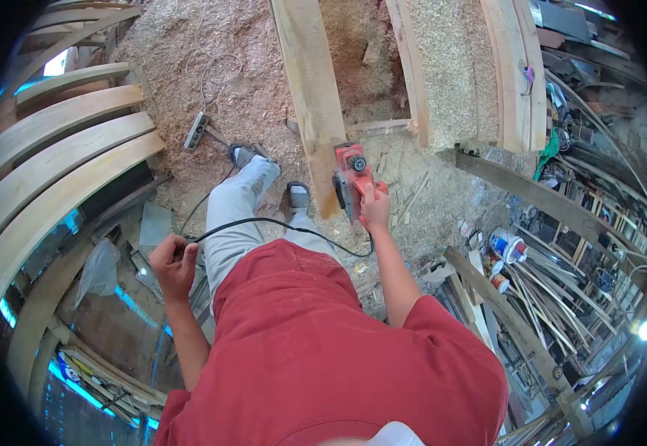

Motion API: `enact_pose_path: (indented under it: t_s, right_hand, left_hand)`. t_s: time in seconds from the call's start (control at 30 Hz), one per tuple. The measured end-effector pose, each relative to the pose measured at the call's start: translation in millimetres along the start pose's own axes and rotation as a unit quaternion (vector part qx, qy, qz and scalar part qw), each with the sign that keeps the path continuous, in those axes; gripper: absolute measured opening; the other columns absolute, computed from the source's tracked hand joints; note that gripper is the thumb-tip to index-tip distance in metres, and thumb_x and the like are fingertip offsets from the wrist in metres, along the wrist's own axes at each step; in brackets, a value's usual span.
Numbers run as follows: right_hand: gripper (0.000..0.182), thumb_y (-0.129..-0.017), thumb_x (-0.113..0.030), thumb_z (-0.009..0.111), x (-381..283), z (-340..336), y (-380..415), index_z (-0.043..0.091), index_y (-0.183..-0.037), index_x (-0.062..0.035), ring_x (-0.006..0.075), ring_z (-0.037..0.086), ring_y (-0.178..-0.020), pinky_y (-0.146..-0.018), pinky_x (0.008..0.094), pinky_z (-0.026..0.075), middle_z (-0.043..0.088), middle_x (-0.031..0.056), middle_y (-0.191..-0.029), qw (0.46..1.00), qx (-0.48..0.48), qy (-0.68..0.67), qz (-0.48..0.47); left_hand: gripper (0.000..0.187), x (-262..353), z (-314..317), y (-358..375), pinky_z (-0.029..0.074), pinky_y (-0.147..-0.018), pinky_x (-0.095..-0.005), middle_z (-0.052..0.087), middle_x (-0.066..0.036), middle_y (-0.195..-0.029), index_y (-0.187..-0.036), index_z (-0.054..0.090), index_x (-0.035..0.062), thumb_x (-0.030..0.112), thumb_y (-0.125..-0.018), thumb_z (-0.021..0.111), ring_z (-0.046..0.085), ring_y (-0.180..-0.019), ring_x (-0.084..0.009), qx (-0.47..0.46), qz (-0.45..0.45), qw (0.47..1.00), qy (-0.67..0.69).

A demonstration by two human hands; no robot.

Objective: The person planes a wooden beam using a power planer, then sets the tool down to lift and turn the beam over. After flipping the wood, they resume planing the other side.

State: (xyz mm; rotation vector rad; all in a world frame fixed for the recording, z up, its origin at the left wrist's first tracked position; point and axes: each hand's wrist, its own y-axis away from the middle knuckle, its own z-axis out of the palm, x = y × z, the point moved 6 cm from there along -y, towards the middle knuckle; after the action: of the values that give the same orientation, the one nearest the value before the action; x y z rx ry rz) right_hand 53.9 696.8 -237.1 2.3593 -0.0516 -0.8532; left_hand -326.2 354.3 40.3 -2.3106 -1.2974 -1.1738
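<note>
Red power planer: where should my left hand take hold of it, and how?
Probably the round dark knob at the far end of the planer, from above, palm down, since it looks raised. Your right hand has the near handle. Your left hand must release the black cable first.

Pale, smooth-looking wooden plank (309,82); matt red cloth shirt (323,349).

Underside of the electric planer (349,182): hidden from view. Far end of the long board (312,97): cut off by the top edge. Lettering on the white bucket (505,244) and outlets of the power strip (196,131): too small to make out.
</note>
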Motion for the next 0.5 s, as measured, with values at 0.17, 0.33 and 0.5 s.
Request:
enact_pose_path:
  t_s: [0.17,0.33,0.5]
  right_hand:
    - [0.056,-0.100,-0.046,0.058,-20,5,-6,0.072,-0.079,0.0034,0.0355,0.067,-0.063,-0.064,0.0458,0.050,0.066,0.0220,-0.066,1.000,0.012,-0.002,-0.023]
    - [0.050,-0.104,-0.042,0.059,-34,13,-11,0.059,-0.067,-0.0073,0.0112,0.050,-0.042,-0.041,0.0296,0.038,0.053,-0.0006,-0.054,0.997,-0.004,-0.073,-0.018]
    - [0.057,-0.099,-0.047,0.058,-47,15,-30,0.070,-0.075,0.0030,0.0351,0.064,-0.057,-0.060,0.0466,0.048,0.061,0.0215,-0.061,1.000,0.010,-0.017,-0.004]
  left_hand:
    - [0.042,1,-3,-27,0.023,-0.053,-0.0272,0.041,0.002,-0.069,-0.079,0.055,0.0007,0.032,-0.100,0.072,0.032,-0.059,-0.0073,-0.009,0.004,0.999,0.040]
    - [0.038,0,-6,-52,0.023,-0.053,-0.0269,0.042,0.002,-0.069,-0.079,0.056,0.0006,0.029,-0.100,0.072,0.032,-0.059,-0.0069,-0.014,0.015,0.999,0.039]
    - [0.030,-7,-9,-76,0.027,-0.053,-0.0294,0.046,-0.003,-0.067,-0.078,0.057,0.0000,0.017,-0.095,0.075,0.036,-0.058,-0.0112,-0.031,-0.016,0.998,0.053]
